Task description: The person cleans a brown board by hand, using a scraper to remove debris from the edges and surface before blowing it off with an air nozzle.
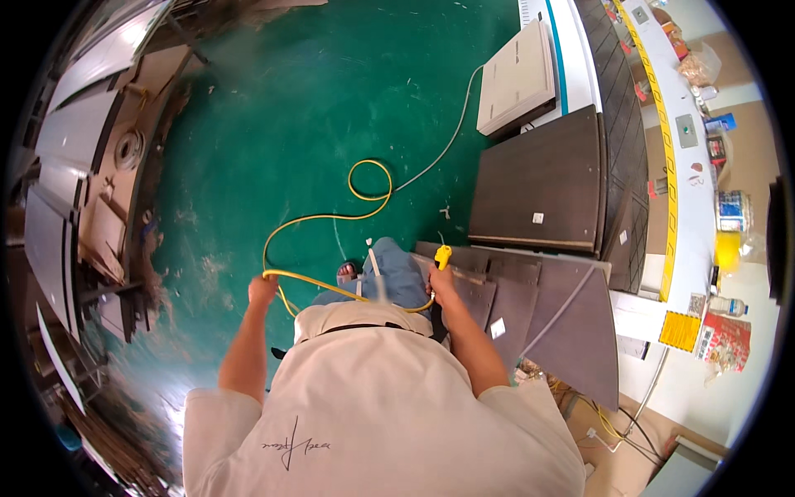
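Observation:
My right hand [441,283] is closed around a yellow air blow gun [443,256] with a thin nozzle, held near the dark panels. From its lower end a yellow hose [319,282] runs across the front of my body to my left hand [262,290]. My left hand is closed on that hose, out to the left over the green floor. Beyond it the hose curves away along the floor, makes a loop, and meets a thinner pale hose [451,137] that leads to the far right.
Dark brown panels [534,186] lie stacked on my right, with more leaning panels [571,323] close to my right arm. A stack of pale boards [517,79] sits farther off. Shelving with grey panels [62,248] lines the left. Bottles and bags stand on a white ledge [691,166].

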Demonstrator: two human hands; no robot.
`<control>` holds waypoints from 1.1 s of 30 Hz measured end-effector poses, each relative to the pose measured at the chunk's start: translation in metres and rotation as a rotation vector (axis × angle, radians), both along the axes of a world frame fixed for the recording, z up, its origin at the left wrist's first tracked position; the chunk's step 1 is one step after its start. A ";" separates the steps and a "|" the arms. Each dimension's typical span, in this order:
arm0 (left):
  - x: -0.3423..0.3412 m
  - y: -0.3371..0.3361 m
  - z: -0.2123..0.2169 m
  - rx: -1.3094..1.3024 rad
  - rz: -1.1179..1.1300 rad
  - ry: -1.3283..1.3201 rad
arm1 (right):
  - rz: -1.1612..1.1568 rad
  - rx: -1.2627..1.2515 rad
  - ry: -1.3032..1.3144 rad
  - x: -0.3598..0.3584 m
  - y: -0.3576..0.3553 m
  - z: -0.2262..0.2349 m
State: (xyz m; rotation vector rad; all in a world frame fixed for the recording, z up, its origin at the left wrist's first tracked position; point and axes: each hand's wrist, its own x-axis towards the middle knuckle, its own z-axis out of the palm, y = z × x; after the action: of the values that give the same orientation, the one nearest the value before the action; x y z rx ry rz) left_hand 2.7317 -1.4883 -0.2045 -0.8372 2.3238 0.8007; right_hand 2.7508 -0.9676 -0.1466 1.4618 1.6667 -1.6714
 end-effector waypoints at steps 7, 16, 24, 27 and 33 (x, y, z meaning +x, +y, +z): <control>-0.295 0.073 0.068 0.033 -0.100 0.095 | 0.118 0.428 0.201 -0.179 0.038 -0.062; -0.469 0.165 0.059 0.064 -0.075 0.068 | 0.524 0.443 0.193 -0.527 0.139 0.007; -0.730 0.211 -0.020 0.105 -0.075 -0.110 | 0.416 0.596 0.248 -0.733 0.212 0.003; -0.843 0.214 -0.064 0.046 -0.032 -0.124 | 0.303 0.640 0.078 -0.786 0.215 0.007; -1.169 0.344 -0.005 -0.008 -0.503 0.286 | 0.231 0.700 0.096 -0.930 0.281 0.019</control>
State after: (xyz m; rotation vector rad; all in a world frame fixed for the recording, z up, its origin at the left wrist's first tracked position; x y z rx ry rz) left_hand 1.5629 -1.1439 -0.2097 -0.1197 2.6209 0.7187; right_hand 1.8205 -0.6865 -0.1280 1.3865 2.5245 -1.0884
